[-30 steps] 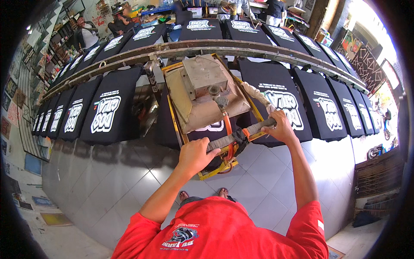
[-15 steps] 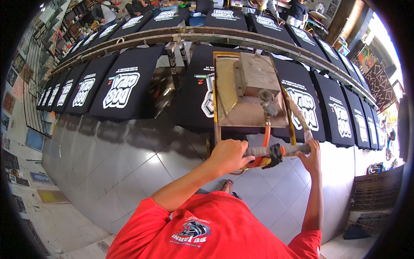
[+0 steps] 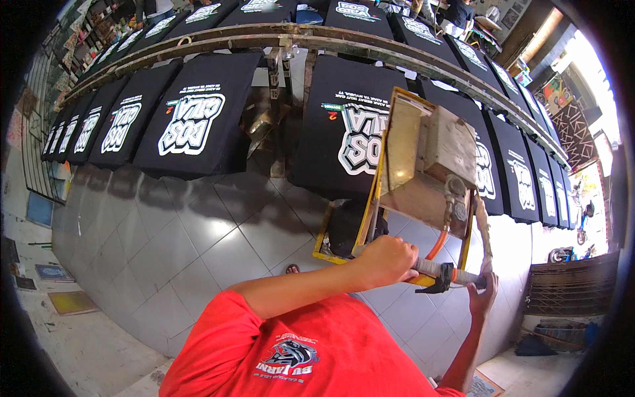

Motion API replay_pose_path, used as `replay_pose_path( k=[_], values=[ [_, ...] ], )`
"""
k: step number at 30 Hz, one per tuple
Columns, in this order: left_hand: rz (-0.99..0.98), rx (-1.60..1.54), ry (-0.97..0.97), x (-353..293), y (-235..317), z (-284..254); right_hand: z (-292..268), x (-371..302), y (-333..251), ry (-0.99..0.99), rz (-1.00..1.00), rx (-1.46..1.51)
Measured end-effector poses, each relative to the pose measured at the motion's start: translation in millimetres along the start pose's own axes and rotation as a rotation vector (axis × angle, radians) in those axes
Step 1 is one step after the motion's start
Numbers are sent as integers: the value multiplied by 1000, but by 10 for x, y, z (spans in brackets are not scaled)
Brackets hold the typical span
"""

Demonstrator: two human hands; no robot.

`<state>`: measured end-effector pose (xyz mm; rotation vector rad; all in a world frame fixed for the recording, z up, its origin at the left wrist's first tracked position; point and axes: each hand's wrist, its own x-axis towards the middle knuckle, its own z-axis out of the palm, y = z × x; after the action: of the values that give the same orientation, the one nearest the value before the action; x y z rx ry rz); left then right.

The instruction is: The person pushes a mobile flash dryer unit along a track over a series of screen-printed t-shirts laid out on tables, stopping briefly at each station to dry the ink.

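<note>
A box-shaped metal flash dryer (image 3: 433, 169) with a yellow frame, a valve and an orange hose (image 3: 437, 245) is held out in front of me, tilted. My left hand (image 3: 389, 260) is closed round the left part of its grey taped handle (image 3: 431, 267). At the handle's right end, my right hand (image 3: 483, 294) grips with the fingers curled round it. Beyond the dryer, a black T-shirt (image 3: 317, 142) with a white print lies on a board; the dryer hides the right part of that print. Another printed black T-shirt (image 3: 228, 86) lies to its left.
Long rails (image 3: 218, 45) run between two rows of boards with printed black shirts. A yellow-edged frame (image 3: 325, 246) stands low by my left forearm. Tiled floor (image 3: 218, 245) spreads below the boards. Another person (image 3: 458, 14) is at the far right.
The dryer has swung right and toward me in both hands, tilting clockwise. More of the shirt behind it shows. The yellow-edged frame below has come into view.
</note>
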<state>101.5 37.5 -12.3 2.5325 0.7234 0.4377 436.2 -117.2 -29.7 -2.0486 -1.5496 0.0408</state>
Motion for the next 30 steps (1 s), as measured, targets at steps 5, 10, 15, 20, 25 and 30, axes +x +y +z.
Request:
replay_pose_path(
  k=[5,10,15,20,25,30],
  values=[
    [101,-38,9,99,68,100,-131,-252,236,-1,87,-72],
    [102,-4,-22,396,139,171,-198,-158,449,57,16,-114],
    [130,-13,49,770,323,461,-371,-4,995,60,16,-123],
    [56,10,61,1188,764,823,-614,334,1490,7,37,-85],
    [9,57,23,1567,1028,960,-775,581,1928,27,-94,-101],
    [-20,14,66,2061,1187,1163,-915,928,2583,-16,-112,-6]
  ],
)
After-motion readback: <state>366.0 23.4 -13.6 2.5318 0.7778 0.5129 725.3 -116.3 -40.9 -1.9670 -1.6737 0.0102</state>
